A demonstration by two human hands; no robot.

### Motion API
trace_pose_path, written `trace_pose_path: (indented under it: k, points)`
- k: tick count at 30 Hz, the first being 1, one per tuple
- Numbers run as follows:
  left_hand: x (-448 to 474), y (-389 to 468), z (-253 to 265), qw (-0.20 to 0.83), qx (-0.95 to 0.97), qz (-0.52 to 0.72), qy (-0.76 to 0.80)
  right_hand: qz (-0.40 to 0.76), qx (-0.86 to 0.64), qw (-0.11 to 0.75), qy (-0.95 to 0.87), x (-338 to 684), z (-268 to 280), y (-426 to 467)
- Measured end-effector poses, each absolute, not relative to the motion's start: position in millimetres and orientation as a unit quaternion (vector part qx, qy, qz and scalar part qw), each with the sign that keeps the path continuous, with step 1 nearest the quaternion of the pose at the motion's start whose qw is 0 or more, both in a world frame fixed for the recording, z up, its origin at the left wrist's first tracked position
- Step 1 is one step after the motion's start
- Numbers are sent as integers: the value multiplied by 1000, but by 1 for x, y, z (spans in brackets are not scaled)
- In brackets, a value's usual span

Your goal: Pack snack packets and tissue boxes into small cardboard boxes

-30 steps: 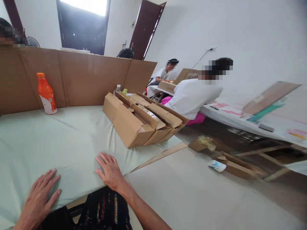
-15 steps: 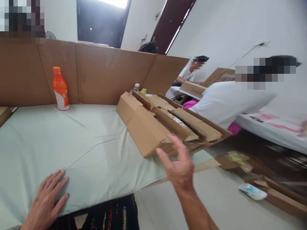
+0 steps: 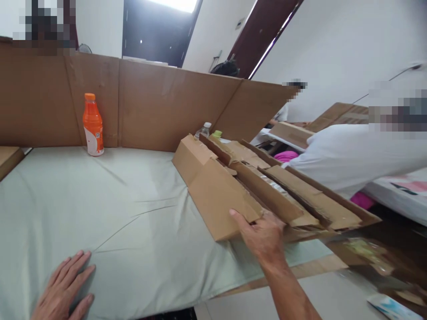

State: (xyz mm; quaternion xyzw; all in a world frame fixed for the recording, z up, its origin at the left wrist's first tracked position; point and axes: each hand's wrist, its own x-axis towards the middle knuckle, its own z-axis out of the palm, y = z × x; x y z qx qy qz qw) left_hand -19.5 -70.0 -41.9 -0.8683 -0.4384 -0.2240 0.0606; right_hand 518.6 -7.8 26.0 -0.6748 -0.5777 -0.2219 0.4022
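Observation:
My left hand (image 3: 65, 289) lies flat on the pale green cloth (image 3: 116, 222), fingers spread and nothing in them. At the near end of an open cardboard box (image 3: 220, 200), my right hand (image 3: 265, 235) grips the wall. Its thumb presses on the outer face, while the other fingers go over the edge and are partly hidden. Cardboard dividers split the box into long compartments, and some clear plastic shows in one of them.
An orange bottle (image 3: 93, 126) stands before a tall cardboard screen (image 3: 167, 98). Behind the box are a clear bottle (image 3: 204, 130) and a green cap (image 3: 217, 134). A person in a white shirt (image 3: 353, 155) sits at the right. Cardboard and plastic lie on the floor.
My right hand, open above the box's near end before, now has hold of its wall. The view has swung, shifting the far objects rightward. My left hand still lies on the cloth.

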Motion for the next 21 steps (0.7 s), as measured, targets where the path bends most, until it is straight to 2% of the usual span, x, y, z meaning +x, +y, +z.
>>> trace_pose_path:
  k: [4, 8, 12, 16, 18, 21]
  points:
    - [-28, -59, -24, 55, -888, -196, -413, -173, -623, 461, -608, 489, 40, -28]
    - [-27, -40, 14, -10, -856, -205, -474, -121, -531, 453, -706, 435, 63, -53]
    - [-18, -28, 44, -169, -799, -273, -509, 54, -367, 416, -830, 393, 90, -59]
    - [-19, -18, 48, -305, -780, -312, -448, 262, -294, 431, -812, 381, 109, -52]
    - [-20, -9, 46, -335, -786, -305, -421, 319, -300, 439, -784, 377, 116, -45]
    - [-12, 9, 47, -359, -805, -278, -382, 331, -300, 406, -797, 366, 131, -36]
